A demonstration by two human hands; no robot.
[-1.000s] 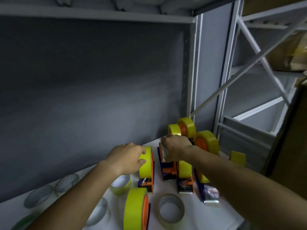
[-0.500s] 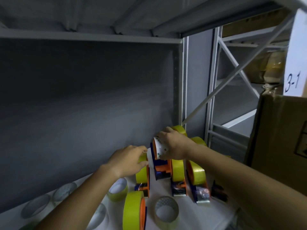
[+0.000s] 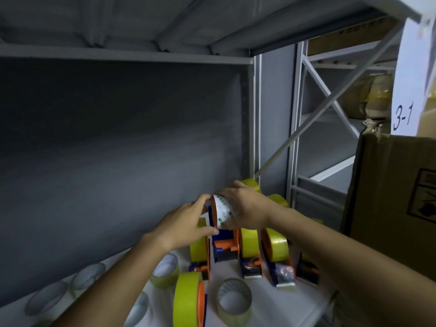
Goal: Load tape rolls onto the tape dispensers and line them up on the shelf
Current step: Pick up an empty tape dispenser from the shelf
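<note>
On the white shelf (image 3: 271, 305), toward its right end, the work looks partly done: at least 3 orange-and-blue dispensers stand side by side already carrying yellow tape, one (image 3: 200, 252) on the left of the group and 2 more (image 3: 250, 253) (image 3: 277, 258) to the right, with further yellow rolls (image 3: 252, 184) half hidden behind the hands. Between them sits the dispenser in hand (image 3: 225, 246), its wheel now taking a clear printed roll (image 3: 223, 212). The right hand (image 3: 245, 208) grips that roll from above with curled fingers, while the left hand (image 3: 188, 226) pinches at its left edge and the dispenser frame, fingers bent; whether the roll is fully seated on the hub cannot be told. Nearer the camera another loaded dispenser (image 3: 190, 300) stands apart from the row, so it probably needs lining up. Still unloaded are a clear roll (image 3: 233, 300) lying flat at the front, a yellowish one (image 3: 165, 271) under the left forearm, and several dim clear rolls (image 3: 88, 276) toward the left. A cardboard box (image 3: 391, 208) stands at the right.
</note>
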